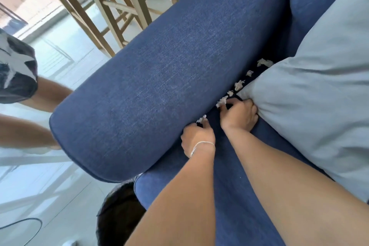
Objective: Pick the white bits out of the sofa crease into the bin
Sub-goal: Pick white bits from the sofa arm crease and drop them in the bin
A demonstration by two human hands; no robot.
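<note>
A row of white bits (238, 85) lies in the crease between the blue sofa armrest (163, 86) and the seat (235, 195). My left hand (197, 136), with a thin bracelet at the wrist, pinches the nearest white bit (201, 119) at the crease. Just beyond it, my right hand (239, 115) has its fingertips closed on another white bit (222, 102), its back pressed against the grey cushion (311, 110). A bin with a black liner (119, 211) stands on the floor below the armrest's front end, partly hidden by my left forearm.
The large grey cushion fills the seat on the right. Another person's legs (40, 114) stand on the pale floor to the left of the armrest. Wooden chair legs (111, 6) rise beyond the sofa. A dark cable (30, 223) loops on the floor at lower left.
</note>
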